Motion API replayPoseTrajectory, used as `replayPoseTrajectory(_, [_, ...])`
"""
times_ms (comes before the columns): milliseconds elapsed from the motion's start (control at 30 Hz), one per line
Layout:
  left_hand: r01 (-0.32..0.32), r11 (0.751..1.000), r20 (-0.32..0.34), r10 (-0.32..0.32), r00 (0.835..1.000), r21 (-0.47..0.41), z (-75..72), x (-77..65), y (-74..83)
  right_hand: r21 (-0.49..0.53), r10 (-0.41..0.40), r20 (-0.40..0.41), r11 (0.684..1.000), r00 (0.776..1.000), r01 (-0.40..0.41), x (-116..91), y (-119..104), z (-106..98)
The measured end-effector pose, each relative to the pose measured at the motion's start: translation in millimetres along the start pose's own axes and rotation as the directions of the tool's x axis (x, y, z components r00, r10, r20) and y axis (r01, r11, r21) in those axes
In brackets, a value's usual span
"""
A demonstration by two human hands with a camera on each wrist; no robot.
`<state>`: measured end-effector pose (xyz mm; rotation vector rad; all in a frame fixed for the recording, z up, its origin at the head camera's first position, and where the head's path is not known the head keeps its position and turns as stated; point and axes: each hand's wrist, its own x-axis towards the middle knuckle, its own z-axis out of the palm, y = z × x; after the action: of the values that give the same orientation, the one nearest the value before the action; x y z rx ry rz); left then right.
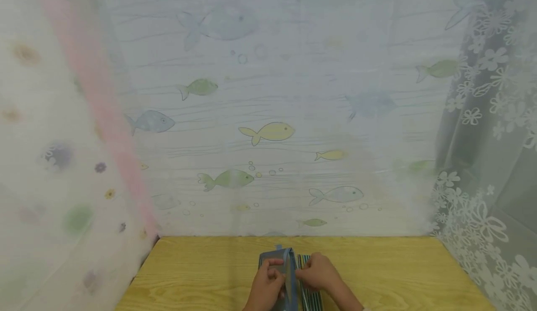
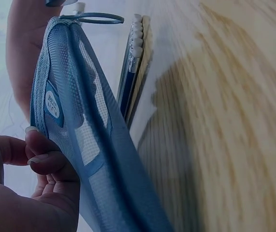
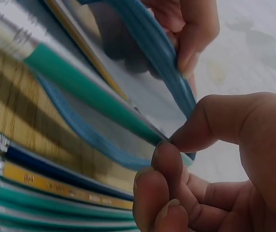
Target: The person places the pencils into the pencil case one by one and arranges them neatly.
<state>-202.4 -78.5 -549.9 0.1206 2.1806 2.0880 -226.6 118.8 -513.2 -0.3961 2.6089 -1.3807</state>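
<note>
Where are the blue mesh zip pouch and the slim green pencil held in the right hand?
Blue mesh zip pouch [image 2: 100,180], left wrist view: its side panel.
Slim green pencil [image 3: 92,96], right wrist view: middle of its green shaft.

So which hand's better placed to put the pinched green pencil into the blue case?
Right, probably. The right hand already pinches the green pencil by the open blue case; the left hand is occupied holding the case's edge.

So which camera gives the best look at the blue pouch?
The left wrist view: the blue pouch looms large there, its pale oval label showing. The head view shows it small, partly hidden by the left hand; the right wrist view shows mainly its open blue rim.
</note>
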Motion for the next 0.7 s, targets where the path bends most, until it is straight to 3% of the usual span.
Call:
replayPoseTrajectory(167, [0.015,1.000,-0.008,-0.015,1.000,0.023,1.7,0.2,-0.7,-0.003,0.033,0.008,0.999,0.999,-0.033,4,-2,4])
replayPoseTrajectory(400, [-0.015,1.000,0.004,0.014,1.000,0.015,2.9,-3.5,1.5,0.003,0.102,0.013,0.995,0.995,-0.102,7,-5,7])
replayPoseTrajectory(700, [-0.027,1.000,-0.001,0.027,1.000,0.013,4.3,-5.2,1.8,0.031,0.098,-0.004,0.995,0.995,-0.098,12,-4,16])
